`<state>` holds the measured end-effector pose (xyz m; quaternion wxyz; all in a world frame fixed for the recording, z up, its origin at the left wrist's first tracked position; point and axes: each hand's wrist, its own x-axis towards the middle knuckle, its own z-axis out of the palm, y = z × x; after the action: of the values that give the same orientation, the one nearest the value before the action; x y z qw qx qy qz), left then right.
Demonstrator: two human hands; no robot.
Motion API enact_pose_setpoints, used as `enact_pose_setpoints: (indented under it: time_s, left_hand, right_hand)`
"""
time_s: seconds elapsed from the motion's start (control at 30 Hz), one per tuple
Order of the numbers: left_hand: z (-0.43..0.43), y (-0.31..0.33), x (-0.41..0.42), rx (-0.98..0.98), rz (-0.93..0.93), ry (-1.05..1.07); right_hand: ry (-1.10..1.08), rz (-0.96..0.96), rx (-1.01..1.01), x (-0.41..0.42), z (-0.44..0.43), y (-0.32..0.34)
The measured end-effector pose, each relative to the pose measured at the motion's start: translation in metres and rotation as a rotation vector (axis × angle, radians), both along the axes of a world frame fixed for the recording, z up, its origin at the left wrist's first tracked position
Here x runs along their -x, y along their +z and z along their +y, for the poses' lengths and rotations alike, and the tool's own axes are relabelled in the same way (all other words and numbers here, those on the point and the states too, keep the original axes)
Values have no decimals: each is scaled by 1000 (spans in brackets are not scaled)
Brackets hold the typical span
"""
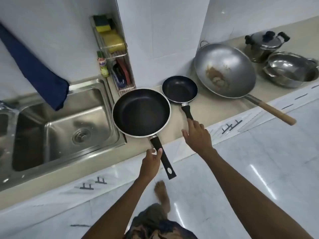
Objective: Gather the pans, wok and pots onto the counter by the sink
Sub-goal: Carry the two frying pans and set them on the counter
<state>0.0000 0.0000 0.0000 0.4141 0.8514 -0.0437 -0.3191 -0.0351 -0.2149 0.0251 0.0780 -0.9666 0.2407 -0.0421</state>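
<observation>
A large black frying pan (141, 112) rests on the beige counter (212, 107) just right of the sink, its handle jutting over the front edge. My left hand (151, 161) curls loosely around that handle, thumb and fingers touching it. A small black frying pan (179, 88) sits behind it to the right. My right hand (196, 133) hovers with fingers spread, its fingertips at the end of the small pan's handle. Farther right lie a big steel wok (224, 69) with a wooden handle, a lidded steel pot (264, 44) and a steel basin-like pot (291, 71).
A steel sink (57, 131) fills the left side. A blue cloth (34, 69) hangs over it from the wall. A wire rack (114, 49) with sponges and a bottle stands against the tiled wall behind the pans. Cabinet fronts and glossy floor lie below.
</observation>
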Motion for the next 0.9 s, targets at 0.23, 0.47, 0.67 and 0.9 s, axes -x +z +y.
enact_pose_setpoints:
  time_s: [0.23,0.47,0.67,0.9]
  left_hand:
    - [-27,-16,2,306,520,425]
    - [-42,-8,2,426,657,662]
    - [-60,-2,4,402,611,782]
    - [-83,2,12,178,275,844]
  right_hand:
    - [-179,-97,-373,-42,-36,-26]
    - [-441,-215,-978,-61,-56,-40]
    - [-477,-246,-1324,-76,-70,-39]
    - [-409,-255,-1312,-65,-91,-41]
